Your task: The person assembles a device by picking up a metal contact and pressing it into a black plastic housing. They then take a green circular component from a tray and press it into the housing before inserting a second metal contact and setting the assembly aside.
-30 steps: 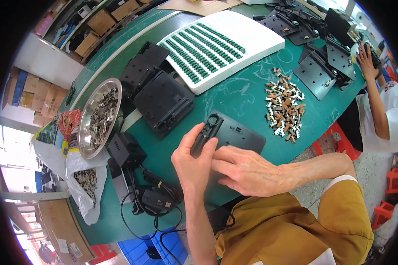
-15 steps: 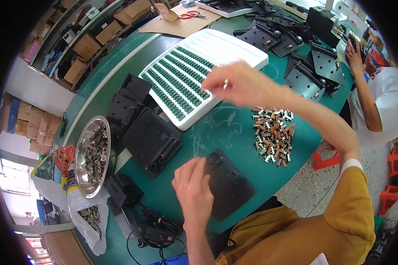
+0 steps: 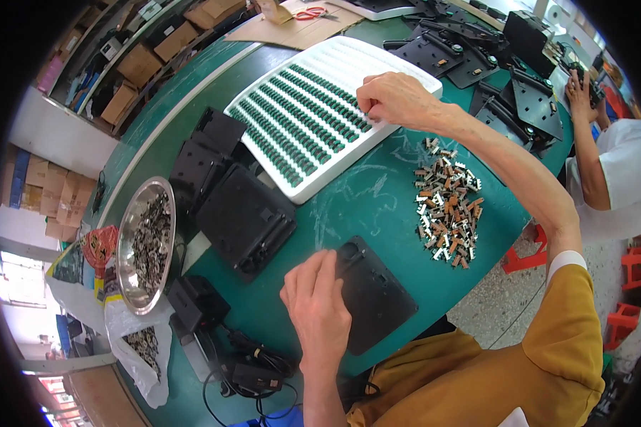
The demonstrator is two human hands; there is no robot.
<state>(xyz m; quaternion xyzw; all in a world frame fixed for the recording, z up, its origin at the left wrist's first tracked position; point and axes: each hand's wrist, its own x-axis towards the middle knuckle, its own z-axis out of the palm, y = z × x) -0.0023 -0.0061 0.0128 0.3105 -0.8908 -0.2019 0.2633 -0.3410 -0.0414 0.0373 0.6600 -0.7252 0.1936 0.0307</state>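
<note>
My left hand (image 3: 316, 300) is closed on the left edge of a black plastic plate (image 3: 379, 304), which lies flat on the table and has a round recess in its far corner. My right hand (image 3: 400, 101) is over the right side of a white tray (image 3: 313, 186), fingertips pinched together close to the rows of small dark green parts (image 3: 292, 121). Whatever sits between those fingertips is too small or hidden to make out. Right of the plate, a pile of small brown and silver slide switches (image 3: 449, 206) rests on the table.
Stacked black housings (image 3: 243, 217) stand left of the tray. Beyond them are a steel bowl (image 3: 123, 249) of small metal parts, a black adapter with cables (image 3: 256, 377) and an opened plastic bag (image 3: 117, 327). More black assemblies (image 3: 530, 107) lie far right, near another person's hand (image 3: 580, 92).
My right hand has moved right and slightly farther away along the tray, and its blur has lessened. The left hand stays at the plate's edge. The whole view has shifted slightly.
</note>
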